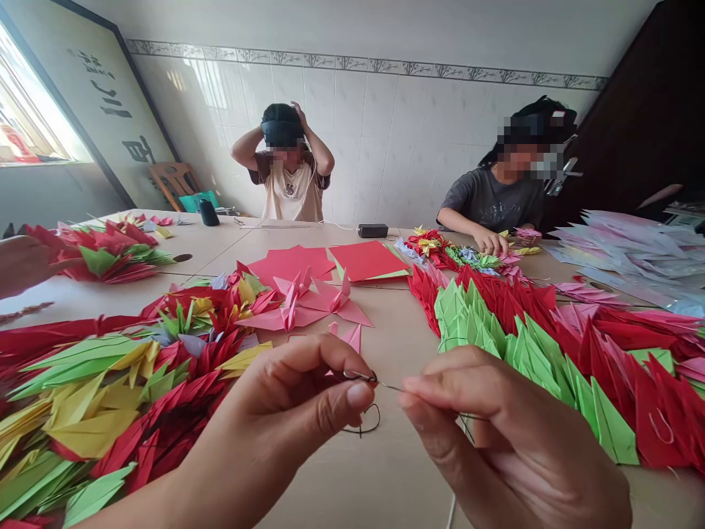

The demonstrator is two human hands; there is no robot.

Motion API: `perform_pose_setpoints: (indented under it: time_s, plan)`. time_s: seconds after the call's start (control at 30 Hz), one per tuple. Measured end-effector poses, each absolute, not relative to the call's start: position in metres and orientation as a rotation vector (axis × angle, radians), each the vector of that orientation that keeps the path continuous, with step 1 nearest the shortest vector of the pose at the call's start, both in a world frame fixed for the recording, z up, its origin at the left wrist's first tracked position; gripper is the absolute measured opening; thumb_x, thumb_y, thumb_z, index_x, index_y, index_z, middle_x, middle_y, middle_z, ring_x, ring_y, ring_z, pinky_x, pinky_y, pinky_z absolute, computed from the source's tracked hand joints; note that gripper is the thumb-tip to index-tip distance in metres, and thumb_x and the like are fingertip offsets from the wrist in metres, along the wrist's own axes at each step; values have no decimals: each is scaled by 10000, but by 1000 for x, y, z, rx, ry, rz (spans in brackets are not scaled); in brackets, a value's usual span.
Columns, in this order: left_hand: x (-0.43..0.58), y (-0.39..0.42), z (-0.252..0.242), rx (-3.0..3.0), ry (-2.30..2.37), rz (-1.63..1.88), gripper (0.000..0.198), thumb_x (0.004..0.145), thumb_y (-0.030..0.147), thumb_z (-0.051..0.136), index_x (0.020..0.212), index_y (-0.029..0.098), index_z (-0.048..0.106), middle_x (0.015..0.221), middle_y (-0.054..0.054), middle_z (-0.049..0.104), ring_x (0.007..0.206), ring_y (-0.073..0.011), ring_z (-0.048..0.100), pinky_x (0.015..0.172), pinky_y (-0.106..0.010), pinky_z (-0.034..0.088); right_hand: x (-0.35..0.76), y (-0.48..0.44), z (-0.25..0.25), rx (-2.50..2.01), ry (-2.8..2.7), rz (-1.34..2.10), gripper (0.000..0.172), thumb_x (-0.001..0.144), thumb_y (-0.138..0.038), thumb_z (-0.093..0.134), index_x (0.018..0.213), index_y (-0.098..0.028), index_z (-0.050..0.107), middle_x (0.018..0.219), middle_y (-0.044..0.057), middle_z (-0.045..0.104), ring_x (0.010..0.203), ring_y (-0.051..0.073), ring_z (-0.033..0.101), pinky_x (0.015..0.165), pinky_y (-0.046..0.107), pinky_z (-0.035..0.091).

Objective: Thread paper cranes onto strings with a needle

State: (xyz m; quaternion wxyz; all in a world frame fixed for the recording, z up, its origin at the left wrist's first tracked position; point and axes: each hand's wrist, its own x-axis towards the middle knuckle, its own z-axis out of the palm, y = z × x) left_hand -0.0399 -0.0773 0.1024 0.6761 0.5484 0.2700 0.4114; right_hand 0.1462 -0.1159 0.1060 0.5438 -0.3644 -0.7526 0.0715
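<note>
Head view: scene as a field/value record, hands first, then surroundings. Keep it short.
left hand: thumb and fingertips pinching dark thread
right hand: pinching thin needle-like piece
beyond hands: pink folded papers, red sheets
left side: multicoloured folded-paper pile
right side: green folded papers beside red folded papers
far side: black spool; person with raised arms; person in dark shirt, hand at folded papers
left edge: another person's arm
</note>
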Motion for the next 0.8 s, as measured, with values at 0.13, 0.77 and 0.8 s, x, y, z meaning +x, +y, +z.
perform_pose_setpoints:
  time_s: [0.13,0.77,0.8]
  plan:
    - [-38,-77,104,1197,617,913,95,810,276,748,776,203,698,699,23,617,674,-83,554,641,-146,488,146,-116,107,-864,-1785,164,188,853,-36,607,906,-217,607,748,-14,663,634,121,635,585,213,534]
    - [-36,-76,106,1285,663,957,120,790,275,760,726,203,688,649,24,597,610,-86,488,561,-154,426,139,-117,100,-901,-1726,192,157,844,-81,612,810,-224,557,651,-39,601,535,101,571,460,192,439]
    - [-36,-77,106,1296,674,957,128,793,283,755,725,201,685,647,21,598,605,-91,487,552,-161,423,139,-118,100,-905,-1723,178,153,849,-90,611,810,-226,554,648,-40,601,527,102,566,448,192,430]
